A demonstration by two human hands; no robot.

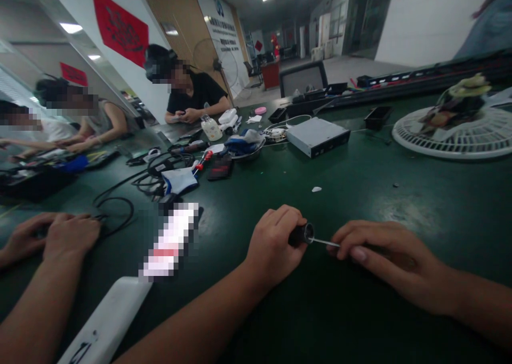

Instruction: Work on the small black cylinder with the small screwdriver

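Note:
My left hand grips the black handle of a small screwdriver above the dark green work table. The screwdriver's thin metal shaft runs rightward into the fingers of my right hand. Those fingers pinch the shaft's far end and hide its tip. Left of my hands lies a white object, pixelated and unreadable. A long white strip lies below it, close to my left forearm.
A co-worker's hand rests on black cables at the left. Another person sits across the table. A grey metal box, a bowl with cloth, tools and a white fan guard stand farther along the table.

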